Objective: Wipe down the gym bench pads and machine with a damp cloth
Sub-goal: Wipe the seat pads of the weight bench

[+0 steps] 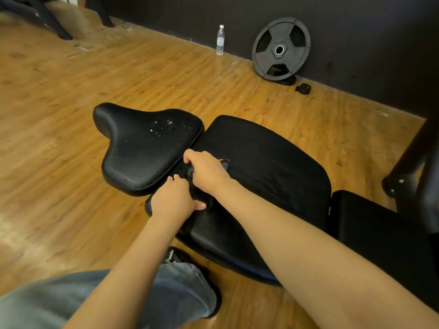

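Two hands meet on the black bench, and both seem busy with one dark cloth [190,173] bunched between them on the large pad. Out to the left of the hands lies the saddle-shaped seat pad [145,148], beaded with water droplets near its far edge and not yet wiped dry. The left hand [174,201] has its fingers curled down on the near end of the cloth, thumb pressed flat at the side, pinning it to the pad. Just right of it and a little farther off, the right hand [206,168] is closed in a fist round the far end of the cloth, which sits at the seam where the seat pad meets the back pad [266,162]. The cloth is dark against dark vinyl, so its full outline is hard to make out. It looks as if the cloth is being gathered or refolded before the next stroke; to do that well, fold it into a flat pad with a fresh damp face outward, then sweep leftward over the droplets in long overlapping passes, working into the seam. Further right of the hands sit a lower pad [370,217] and the black machine frame [413,157], both likely awaiting wiping. Beyond the hands, a water bottle [220,40] and a weight plate [281,48] stand against the wall.
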A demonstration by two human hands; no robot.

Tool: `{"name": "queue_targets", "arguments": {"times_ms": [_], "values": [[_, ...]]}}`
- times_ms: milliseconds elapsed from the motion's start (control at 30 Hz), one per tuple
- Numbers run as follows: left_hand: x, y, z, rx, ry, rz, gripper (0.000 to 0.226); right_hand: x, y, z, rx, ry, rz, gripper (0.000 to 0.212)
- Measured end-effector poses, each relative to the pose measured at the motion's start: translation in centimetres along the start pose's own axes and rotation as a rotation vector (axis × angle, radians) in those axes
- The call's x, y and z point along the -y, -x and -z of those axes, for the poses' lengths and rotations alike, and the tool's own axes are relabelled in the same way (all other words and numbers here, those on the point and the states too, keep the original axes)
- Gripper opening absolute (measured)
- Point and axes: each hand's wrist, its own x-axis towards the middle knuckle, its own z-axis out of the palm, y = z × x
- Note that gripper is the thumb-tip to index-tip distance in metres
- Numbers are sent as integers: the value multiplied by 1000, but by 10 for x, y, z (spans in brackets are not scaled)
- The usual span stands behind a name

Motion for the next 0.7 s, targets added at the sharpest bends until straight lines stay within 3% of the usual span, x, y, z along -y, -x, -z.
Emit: {"name": "queue_targets", "arguments": {"times_ms": [133,300,533,700], "values": [[1,1,0,-6,13,-11,81,12,-24,-6,92,91,-128,28],[0,0,1,5,-38,-9,83,-5,6,-7,-50,37,-118,17],[-9,5,8,40,-5,18,86,-69,99,1,-155,-124,-319,15],[-9,10,5,46,5,19,84,-131,193,8,-238,-81,-441,17]]}}
